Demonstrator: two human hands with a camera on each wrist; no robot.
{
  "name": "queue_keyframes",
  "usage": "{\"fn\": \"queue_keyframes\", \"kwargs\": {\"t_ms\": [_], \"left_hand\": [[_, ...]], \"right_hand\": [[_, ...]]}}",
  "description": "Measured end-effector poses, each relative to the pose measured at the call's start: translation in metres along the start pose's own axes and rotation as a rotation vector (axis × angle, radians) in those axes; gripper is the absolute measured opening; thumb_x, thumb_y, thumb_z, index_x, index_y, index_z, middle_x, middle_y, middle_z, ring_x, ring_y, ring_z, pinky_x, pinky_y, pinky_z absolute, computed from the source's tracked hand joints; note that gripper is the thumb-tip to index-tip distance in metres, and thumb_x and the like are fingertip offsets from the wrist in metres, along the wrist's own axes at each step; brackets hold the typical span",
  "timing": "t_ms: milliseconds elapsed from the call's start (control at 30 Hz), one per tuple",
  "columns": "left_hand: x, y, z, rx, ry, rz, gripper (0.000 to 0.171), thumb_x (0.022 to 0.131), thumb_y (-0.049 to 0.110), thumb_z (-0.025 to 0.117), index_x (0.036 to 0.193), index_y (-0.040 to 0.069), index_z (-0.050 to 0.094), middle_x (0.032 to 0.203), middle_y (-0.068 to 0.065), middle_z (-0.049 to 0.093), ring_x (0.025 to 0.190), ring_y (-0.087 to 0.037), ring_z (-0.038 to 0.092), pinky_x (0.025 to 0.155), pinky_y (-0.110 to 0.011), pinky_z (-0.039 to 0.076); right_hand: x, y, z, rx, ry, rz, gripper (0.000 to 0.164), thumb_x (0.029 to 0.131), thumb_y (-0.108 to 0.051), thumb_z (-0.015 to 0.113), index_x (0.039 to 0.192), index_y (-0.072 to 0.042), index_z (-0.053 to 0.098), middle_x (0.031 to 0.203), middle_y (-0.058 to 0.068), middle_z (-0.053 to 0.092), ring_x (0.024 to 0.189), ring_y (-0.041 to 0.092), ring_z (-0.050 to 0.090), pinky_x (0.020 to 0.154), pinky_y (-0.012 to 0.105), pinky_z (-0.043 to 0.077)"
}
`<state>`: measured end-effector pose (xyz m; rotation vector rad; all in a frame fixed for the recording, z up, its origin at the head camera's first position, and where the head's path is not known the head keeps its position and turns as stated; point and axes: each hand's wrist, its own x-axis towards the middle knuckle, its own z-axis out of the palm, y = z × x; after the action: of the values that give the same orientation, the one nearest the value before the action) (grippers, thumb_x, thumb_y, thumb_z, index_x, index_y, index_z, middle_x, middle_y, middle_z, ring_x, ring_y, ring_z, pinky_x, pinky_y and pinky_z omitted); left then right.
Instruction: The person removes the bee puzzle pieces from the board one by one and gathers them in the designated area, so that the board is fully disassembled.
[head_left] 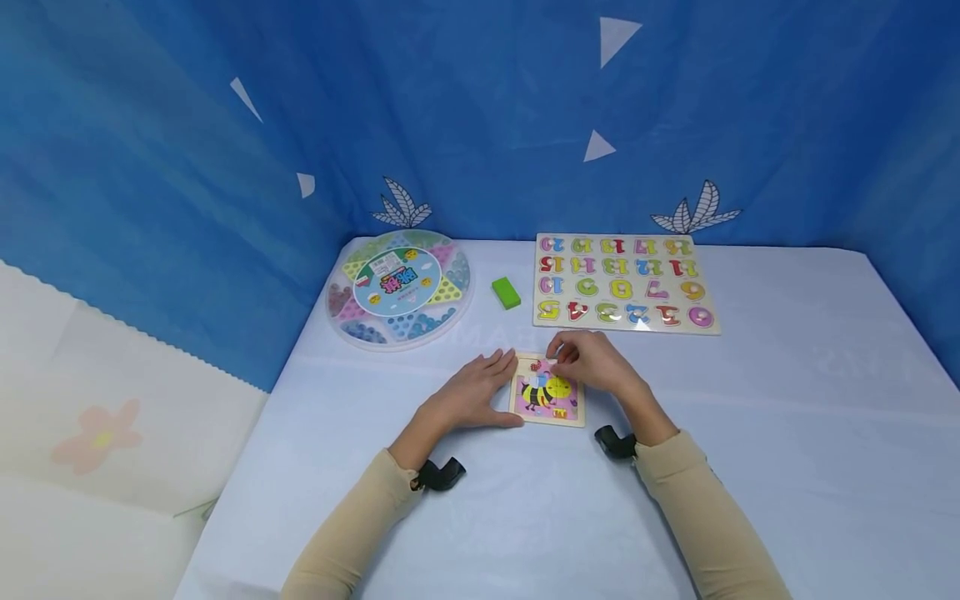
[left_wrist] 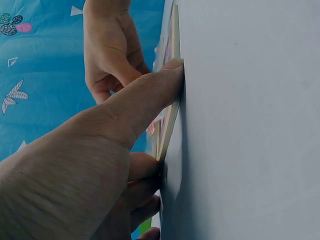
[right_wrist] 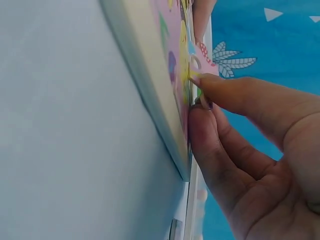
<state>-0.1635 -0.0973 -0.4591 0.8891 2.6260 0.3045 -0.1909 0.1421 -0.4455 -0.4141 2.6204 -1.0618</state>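
A small square wooden jigsaw (head_left: pixel 536 408) with a bee picture lies on the white table. My left hand (head_left: pixel 471 392) steadies its left side, the thumb along the near edge and the outstretched fingers at the far left corner. My right hand (head_left: pixel 594 362) is over the far right part of the jigsaw. In the right wrist view, its thumb and finger pinch a small puzzle piece (right_wrist: pixel 204 100) just over the board's surface, mostly hidden by the fingertips.
Behind the jigsaw, a green block (head_left: pixel 506 292) sits between a round Chinese checkers set (head_left: pixel 400 287) at the left and a wooden number puzzle board (head_left: pixel 625 284) at the right. A blue curtain (head_left: pixel 480 117) hangs along the table's back edge.
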Motion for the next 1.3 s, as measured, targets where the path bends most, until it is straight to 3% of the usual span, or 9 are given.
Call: {"fn": "queue_keyframes", "kwargs": {"t_ms": [500,1033,1300], "left_hand": [[-0.0002,0.0004,-0.0019,-0.007,-0.005,0.009,0.1,0.083,0.063,0.064,0.155,0.009,0.021,0.165,-0.002,0.014,0.153,-0.021,0.012,0.125,-0.04,0.015],[0.0007,0.0011,-0.0019,-0.009,-0.024,-0.011,0.101,0.083,0.064,0.064,0.156,0.01,0.019,0.165,0.0,0.012,0.153,-0.019,0.01,0.125,-0.039,0.014],[0.0016,-0.0002,-0.0012,-0.004,-0.024,-0.008,0.101,0.083,0.065,0.063,0.156,0.011,0.019,0.165,0.0,0.012,0.153,-0.018,0.01,0.125,-0.038,0.014]], "right_hand": [[-0.0014,-0.0067,-0.0017,-0.071,-0.065,0.013,0.032,0.079,-0.01,0.08,0.108,-0.002,0.072,0.085,0.005,0.066,0.076,0.016,0.056,0.071,0.025,0.05],[-0.0023,-0.0082,0.0,-0.114,-0.05,0.031,0.032,0.08,-0.01,0.078,0.111,-0.003,0.072,0.093,0.006,0.066,0.082,0.018,0.056,0.075,0.028,0.053],[-0.0039,-0.0076,-0.0058,-0.084,-0.055,0.061,0.035,0.08,-0.012,0.079,0.113,-0.005,0.072,0.093,0.005,0.068,0.082,0.018,0.057,0.076,0.028,0.053]]}}
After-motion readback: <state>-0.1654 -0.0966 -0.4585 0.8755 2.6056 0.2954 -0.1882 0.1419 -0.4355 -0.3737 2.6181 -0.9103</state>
